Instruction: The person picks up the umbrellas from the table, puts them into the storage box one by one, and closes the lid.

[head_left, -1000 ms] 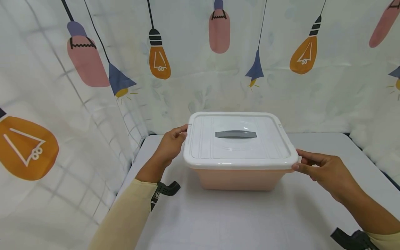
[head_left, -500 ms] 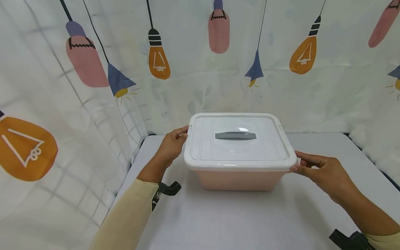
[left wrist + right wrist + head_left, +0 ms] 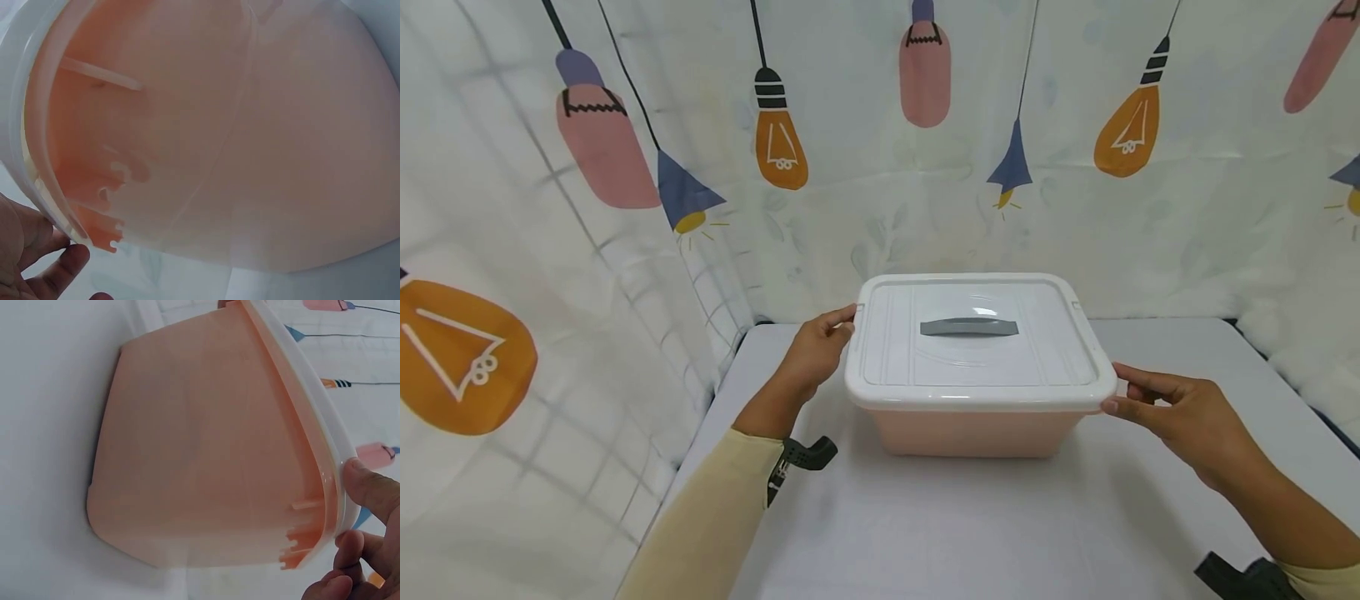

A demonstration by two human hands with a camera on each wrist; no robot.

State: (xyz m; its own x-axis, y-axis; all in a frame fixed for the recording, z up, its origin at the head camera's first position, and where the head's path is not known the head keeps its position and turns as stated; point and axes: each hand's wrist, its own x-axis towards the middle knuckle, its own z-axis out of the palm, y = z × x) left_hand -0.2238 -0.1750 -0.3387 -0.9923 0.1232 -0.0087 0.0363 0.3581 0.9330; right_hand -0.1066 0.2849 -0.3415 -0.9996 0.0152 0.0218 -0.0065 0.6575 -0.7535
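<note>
A pink plastic storage box (image 3: 970, 435) stands on the white-covered table, topped by a white lid (image 3: 887, 358) with a grey handle (image 3: 968, 327). My left hand (image 3: 812, 354) pinches the lid's edge at its far left corner. At the near right corner, my right hand (image 3: 1187, 417) grips the lid between thumb and fingers. In the left wrist view, a narrow gap shows between the lid and the box's rim (image 3: 47, 125) beside the fingers. The right wrist view shows the thumb (image 3: 369, 484) on the lid's edge and curled fingers below. The inside of the box is hidden.
The white table (image 3: 985, 533) extends in front of the box and to both sides. Behind it hangs a curtain (image 3: 865, 208) printed with bulbs and lamps, and another stretch of it runs along the left. Black wrist straps (image 3: 808, 452) sit on both forearms.
The far edge of the lid has come down slightly, and the lid has shifted a touch to the right over the last half second. Both hands keep their hold and move with it.
</note>
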